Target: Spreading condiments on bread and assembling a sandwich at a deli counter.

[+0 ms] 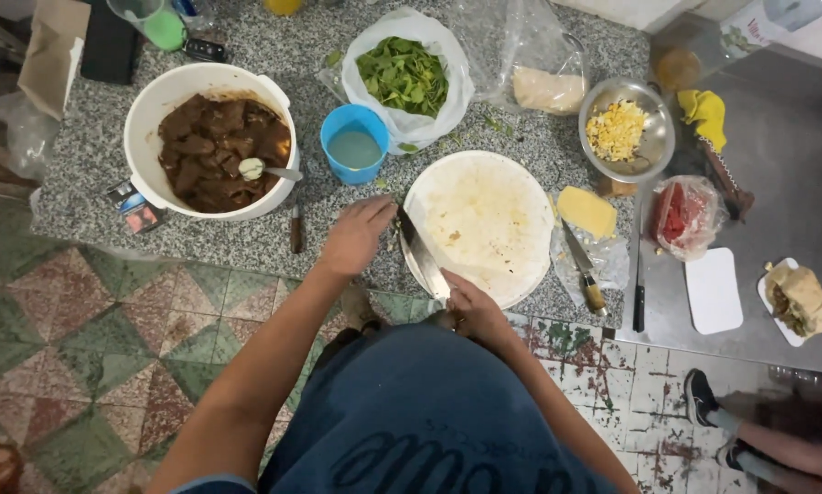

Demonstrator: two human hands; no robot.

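While gripping a broad steel knife [422,256], right hand [473,309]; left hand [356,234] flat on speckled granite counter [91,155]

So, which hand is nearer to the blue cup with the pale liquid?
The left hand. It rests on the counter just below the blue cup. The right hand is lower, at the counter edge, holding the big knife.

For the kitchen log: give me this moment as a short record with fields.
left hand: left hand flat on the granite counter, beside the round cutting board
right hand: right hand grips a large knife, blade at the board's left edge
left of board: blue cup, white bucket of dark stew
behind board: bag of green leaves
right of board: cheese block
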